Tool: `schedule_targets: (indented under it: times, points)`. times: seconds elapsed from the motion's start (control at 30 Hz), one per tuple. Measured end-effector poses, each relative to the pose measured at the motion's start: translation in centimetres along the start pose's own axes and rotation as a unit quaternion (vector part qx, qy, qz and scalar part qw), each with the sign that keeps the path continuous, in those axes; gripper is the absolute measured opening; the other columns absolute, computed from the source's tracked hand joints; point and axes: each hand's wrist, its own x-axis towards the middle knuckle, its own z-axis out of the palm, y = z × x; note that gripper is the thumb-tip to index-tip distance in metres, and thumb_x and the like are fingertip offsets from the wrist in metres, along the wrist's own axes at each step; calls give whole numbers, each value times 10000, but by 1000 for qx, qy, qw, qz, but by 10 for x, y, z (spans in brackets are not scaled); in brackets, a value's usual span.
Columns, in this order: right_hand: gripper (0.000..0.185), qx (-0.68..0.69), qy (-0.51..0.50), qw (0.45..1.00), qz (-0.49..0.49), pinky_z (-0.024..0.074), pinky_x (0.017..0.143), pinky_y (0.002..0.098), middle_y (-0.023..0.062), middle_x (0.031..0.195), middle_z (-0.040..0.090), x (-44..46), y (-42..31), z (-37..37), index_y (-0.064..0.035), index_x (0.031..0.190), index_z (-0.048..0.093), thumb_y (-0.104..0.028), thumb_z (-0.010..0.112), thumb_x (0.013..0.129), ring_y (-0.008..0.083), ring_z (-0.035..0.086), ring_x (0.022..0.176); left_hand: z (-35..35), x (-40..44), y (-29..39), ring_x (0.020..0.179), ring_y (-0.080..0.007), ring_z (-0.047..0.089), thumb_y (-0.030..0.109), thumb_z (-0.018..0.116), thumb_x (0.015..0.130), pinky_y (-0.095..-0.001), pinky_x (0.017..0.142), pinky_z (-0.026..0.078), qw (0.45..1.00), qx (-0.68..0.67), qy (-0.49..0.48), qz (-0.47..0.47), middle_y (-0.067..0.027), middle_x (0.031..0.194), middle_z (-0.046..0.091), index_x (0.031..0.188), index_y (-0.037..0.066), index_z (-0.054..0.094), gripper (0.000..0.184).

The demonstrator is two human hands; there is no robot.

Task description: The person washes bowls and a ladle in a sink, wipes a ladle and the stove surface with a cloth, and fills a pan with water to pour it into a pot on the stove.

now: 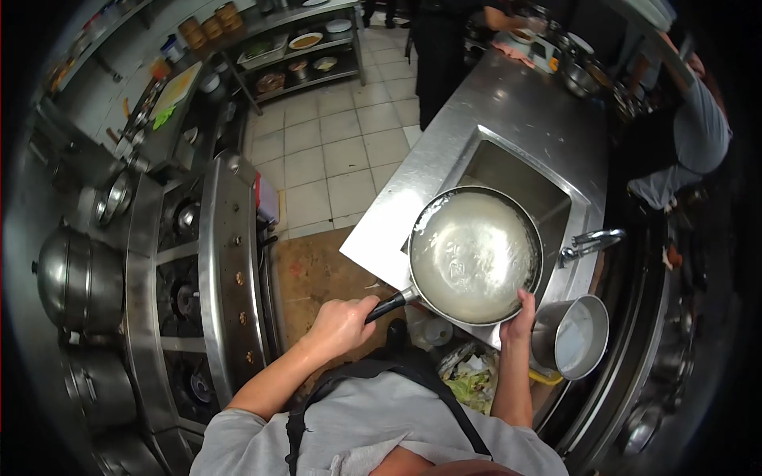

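A wide frying pan (476, 255) with a shiny, wet-looking surface is held over the near edge of the sink basin (556, 186). My left hand (343, 324) is wrapped round its black handle (386, 308). At the pan's lower right rim, my right hand (519, 317) grips the edge with the thumb on the near side. The chrome faucet (591, 243) stands just right of the pan. Below the faucet is a metal pot (582, 337) with whitish contents.
A stove (186, 301) with several burners runs along the left, beside large steel pots (79, 278). Vegetable scraps (474, 385) lie in a bin below my hands. One person (444, 55) stands beyond the counter (508, 95); another person (690, 135) is at the right.
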Motion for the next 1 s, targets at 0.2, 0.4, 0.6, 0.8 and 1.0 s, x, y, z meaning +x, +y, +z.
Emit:
schedule_targets:
  times: [0.2,0.4,0.6,0.8,1.0]
  points:
    - [204,-13,-79,996,38,453,940,370,89,1061,643,-30,0,29,-50,952,599,-232,590,860,232,594,1013,-19,-65,2,693,-358,640,163,665,759,-453,604,508,998,-18,35,-44,-147,758,657,1047,67,597,310]
    - [260,-47,-145,986,61,449,946,379,86,1055,635,-68,10,59,-28,997,599,-249,572,862,229,586,1039,-25,-155,12,700,-371,636,169,657,762,-472,615,504,991,-26,88,-103,-154,763,658,1053,74,598,311]
    - [222,-72,-293,945,124,482,919,394,73,1061,631,-138,34,107,-44,985,593,-240,532,901,229,595,1021,-21,-276,46,673,-381,636,145,650,739,-486,613,506,960,-35,182,-211,-169,689,641,853,30,583,175]
    - [213,-106,-351,920,142,496,908,395,66,1070,614,-207,74,137,-55,991,587,-235,576,877,224,593,1026,-18,-380,72,685,-370,644,150,602,756,-477,624,510,928,-33,184,-323,-166,707,650,901,50,613,177]
    - [329,-116,-448,854,237,512,911,411,90,1103,655,-270,129,175,-36,1076,605,-290,608,866,253,631,1026,-18,-475,94,717,-382,645,195,608,747,-484,660,509,880,-12,222,-419,-171,720,653,914,66,635,213]
